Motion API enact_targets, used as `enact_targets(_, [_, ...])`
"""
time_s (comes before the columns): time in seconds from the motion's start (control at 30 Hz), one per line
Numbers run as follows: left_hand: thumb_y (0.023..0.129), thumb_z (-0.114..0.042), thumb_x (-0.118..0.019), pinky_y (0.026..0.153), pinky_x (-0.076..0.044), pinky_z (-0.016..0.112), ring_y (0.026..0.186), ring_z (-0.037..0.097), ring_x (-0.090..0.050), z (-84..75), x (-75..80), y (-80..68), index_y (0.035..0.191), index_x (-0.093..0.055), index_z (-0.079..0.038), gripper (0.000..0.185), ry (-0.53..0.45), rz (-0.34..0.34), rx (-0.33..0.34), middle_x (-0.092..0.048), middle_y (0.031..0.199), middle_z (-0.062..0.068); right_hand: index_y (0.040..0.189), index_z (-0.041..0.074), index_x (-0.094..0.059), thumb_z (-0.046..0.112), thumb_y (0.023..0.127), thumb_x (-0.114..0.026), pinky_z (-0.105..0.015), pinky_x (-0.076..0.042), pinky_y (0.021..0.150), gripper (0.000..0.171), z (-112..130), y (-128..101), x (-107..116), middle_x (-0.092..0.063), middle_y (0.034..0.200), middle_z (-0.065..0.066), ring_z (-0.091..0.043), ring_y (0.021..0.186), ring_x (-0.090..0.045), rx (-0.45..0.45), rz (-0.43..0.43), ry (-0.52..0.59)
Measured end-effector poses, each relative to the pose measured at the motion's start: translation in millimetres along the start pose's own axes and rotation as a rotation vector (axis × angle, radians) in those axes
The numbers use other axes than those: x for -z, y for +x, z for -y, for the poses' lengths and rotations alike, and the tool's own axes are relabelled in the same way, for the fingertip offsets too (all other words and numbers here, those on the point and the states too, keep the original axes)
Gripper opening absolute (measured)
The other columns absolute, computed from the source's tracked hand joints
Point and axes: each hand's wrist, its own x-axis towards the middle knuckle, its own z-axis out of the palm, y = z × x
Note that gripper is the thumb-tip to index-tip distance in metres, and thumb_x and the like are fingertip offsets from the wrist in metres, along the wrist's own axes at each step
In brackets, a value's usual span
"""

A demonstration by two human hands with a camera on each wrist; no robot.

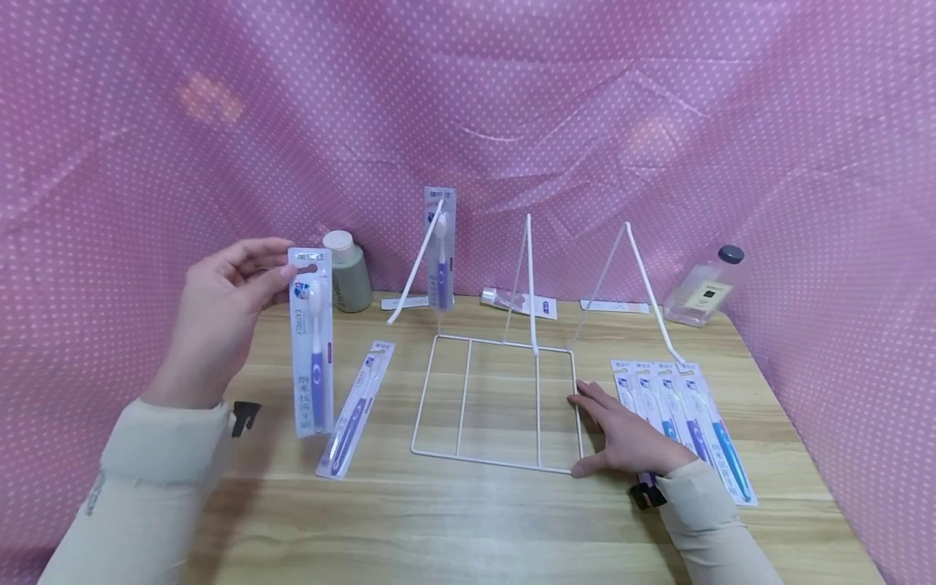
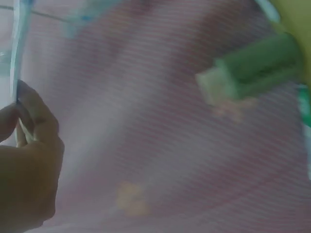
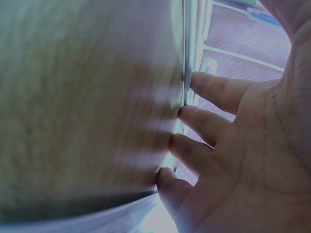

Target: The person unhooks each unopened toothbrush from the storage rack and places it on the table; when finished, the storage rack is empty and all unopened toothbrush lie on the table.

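Observation:
My left hand (image 1: pixel 241 284) pinches the top of a packaged purple toothbrush (image 1: pixel 313 345) and holds it upright above the table's left side; the left wrist view shows my fingers (image 2: pixel 29 131) on the pack's thin edge (image 2: pixel 17 58). My right hand (image 1: pixel 621 435) lies flat on the table, its straight fingers pressing against the right edge of a white wire rack (image 1: pixel 497 398). In the right wrist view the fingertips (image 3: pixel 194 116) touch the rack's wire (image 3: pixel 184 63). One toothbrush pack (image 1: pixel 441 244) hangs on the rack's left prong.
Another toothbrush pack (image 1: pixel 356 406) lies left of the rack. A row of several packs (image 1: pixel 687 414) lies right of my right hand. A grey-green bottle (image 1: pixel 349 272), a clear bottle (image 1: pixel 705 288) and small tubes (image 1: pixel 521 302) stand along the back, before a pink dotted curtain (image 1: pixel 585 122).

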Motion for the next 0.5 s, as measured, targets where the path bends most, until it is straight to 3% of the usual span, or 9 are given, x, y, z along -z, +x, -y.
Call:
enact_targets(0.1, [0.101, -0.002, -0.068, 0.079, -0.060, 0.017, 0.091, 0.004, -0.068, 20.1, 11.6, 20.5, 0.129, -0.069, -0.007, 0.028, 0.214, -0.032, 0.125, -0.071, 0.098, -0.012, 0.161, 0.006, -0.043, 0.061, 0.070, -0.093, -0.071, -0.027, 0.123, 0.118, 0, 0, 0, -0.022, 0.175, -0.021, -0.051, 0.160, -0.018, -0.002, 0.002, 0.002])
enact_targets(0.2, [0.105, -0.007, -0.063, 0.080, -0.059, 0.017, 0.094, 0.001, -0.064, 43.4, 22.7, 37.8, 0.138, -0.063, -0.006, 0.033, 0.375, -0.015, 0.229, -0.068, 0.101, -0.015, 0.161, 0.006, -0.043, 0.061, 0.070, -0.093, -0.071, -0.028, 0.123, 0.118, 0, 0, -1, -0.022, 0.176, -0.020, -0.050, 0.161, -0.018, -0.010, 0.007, 0.009])
enact_targets(0.33, [0.109, -0.010, -0.056, 0.083, -0.059, 0.020, 0.100, 0.004, -0.064, 76.4, 36.5, 55.6, 0.148, -0.056, -0.001, 0.040, 0.488, 0.040, 0.330, -0.069, 0.120, 0.000, 0.161, 0.006, -0.043, 0.062, 0.070, -0.093, -0.070, -0.028, 0.123, 0.118, -1, 2, -2, -0.022, 0.175, -0.021, -0.050, 0.161, -0.019, -0.008, 0.008, 0.006])
enact_targets(0.43, [0.111, -0.014, -0.050, 0.088, -0.058, 0.025, 0.103, 0.008, -0.061, 100.1, 47.5, 64.5, 0.152, -0.052, 0.000, 0.043, 0.569, 0.102, 0.405, -0.062, 0.136, 0.013, 0.161, 0.006, -0.043, 0.062, 0.070, -0.093, -0.070, -0.028, 0.123, 0.118, -2, 2, -3, -0.022, 0.176, -0.020, -0.050, 0.161, -0.018, -0.008, 0.008, 0.000])
enact_targets(0.5, [0.110, -0.012, -0.049, 0.088, -0.057, 0.026, 0.100, 0.008, -0.061, 116.0, 53.3, 69.3, 0.153, -0.050, 0.003, 0.045, 0.579, 0.141, 0.440, -0.060, 0.135, 0.015, 0.161, 0.006, -0.043, 0.062, 0.069, -0.093, -0.070, -0.028, 0.123, 0.118, -4, 2, -3, -0.022, 0.176, -0.020, -0.050, 0.161, -0.018, -0.009, 0.006, -0.003])
